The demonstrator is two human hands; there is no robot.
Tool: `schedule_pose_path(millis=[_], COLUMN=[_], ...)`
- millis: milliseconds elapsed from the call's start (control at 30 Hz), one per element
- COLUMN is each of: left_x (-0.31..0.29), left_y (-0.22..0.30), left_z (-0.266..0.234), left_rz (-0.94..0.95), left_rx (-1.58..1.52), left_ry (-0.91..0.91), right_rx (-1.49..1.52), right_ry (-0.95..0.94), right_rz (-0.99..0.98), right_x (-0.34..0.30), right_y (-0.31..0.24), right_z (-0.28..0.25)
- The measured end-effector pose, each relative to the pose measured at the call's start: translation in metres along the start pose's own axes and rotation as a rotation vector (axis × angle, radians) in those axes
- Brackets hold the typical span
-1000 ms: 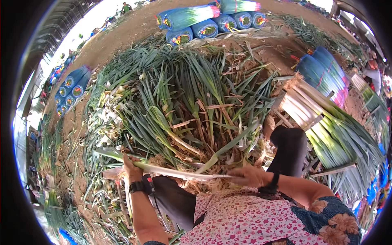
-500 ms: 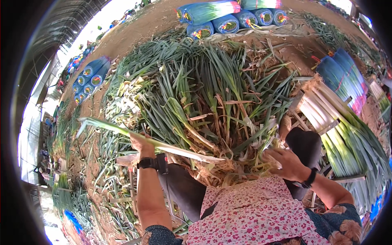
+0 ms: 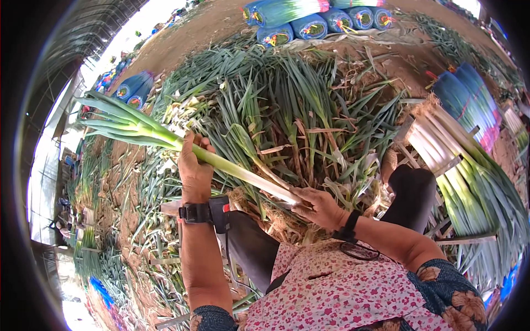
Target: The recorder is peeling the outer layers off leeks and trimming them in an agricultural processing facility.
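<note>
A long leek (image 3: 237, 169) lies slantwise across my lap, its green leaves fanned to the upper left and its white stem toward the right. My left hand (image 3: 195, 168) is wrapped round it where the stem turns to leaves. At the white root end, the fingers of my right hand (image 3: 319, 208) close on the stem; the very tip is partly hidden by them. Beneath and beyond the stem spreads a heap of untrimmed leeks (image 3: 287, 110) with dry outer leaves. Loose roots and peelings (image 3: 276, 218) lie close to my knees.
To my right, a wooden rack (image 3: 469, 240) bears a stack of cleaned leeks (image 3: 441, 143). Behind it stand blue-wrapped bundles (image 3: 466, 105). More wrapped bundles (image 3: 309, 26) are piled at the far side, others (image 3: 134, 88) at left. Leaf scraps (image 3: 182, 118) cover the ground.
My right hand has come left from the peelings onto the leek's root end. My left hand has risen slightly, and the leek has turned so its leaves show fanned out and higher.
</note>
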State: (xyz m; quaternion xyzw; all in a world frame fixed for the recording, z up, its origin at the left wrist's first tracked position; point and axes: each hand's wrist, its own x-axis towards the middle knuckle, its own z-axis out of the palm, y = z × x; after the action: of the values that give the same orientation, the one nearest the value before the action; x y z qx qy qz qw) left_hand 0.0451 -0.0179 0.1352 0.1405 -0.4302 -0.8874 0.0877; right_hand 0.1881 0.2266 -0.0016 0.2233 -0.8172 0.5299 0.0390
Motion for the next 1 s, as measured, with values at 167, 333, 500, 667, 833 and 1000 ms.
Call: schedule_pose_path(millis=[167,333,500,667,833,1000], left_x=[0.014,0.016,0.023,0.036,0.045,0.021], left_y=[-0.006,-0.015,-0.007,0.002,0.023,0.003], left_z=[-0.01,-0.008,-0.016,-0.041,-0.061,-0.053], left_rz=[0.095,0.129,0.195,0.225,0.325,0.281], left_rx=[0.059,0.07,0.095,0.119,0.134,0.097], left_ry=[0.057,0.115,0.252,0.313,0.302,0.242], right_rx=[-0.075,-0.101,-0.024,-0.149,-0.694,-0.258], right_ry=[0.081,0.043,0.012,-0.588,-0.908,-0.272], right_rz=[-0.152,-0.082,-0.268,-0.069,0.46,0.167], right_x=[-0.003,0.002,0.0,-0.041,-0.101,0.0], right_y=[-0.006,-0.001,-0.009,-0.009,0.051,-0.006], right_z=[-0.01,-0.011,-0.014,-0.034,-0.077,-0.052])
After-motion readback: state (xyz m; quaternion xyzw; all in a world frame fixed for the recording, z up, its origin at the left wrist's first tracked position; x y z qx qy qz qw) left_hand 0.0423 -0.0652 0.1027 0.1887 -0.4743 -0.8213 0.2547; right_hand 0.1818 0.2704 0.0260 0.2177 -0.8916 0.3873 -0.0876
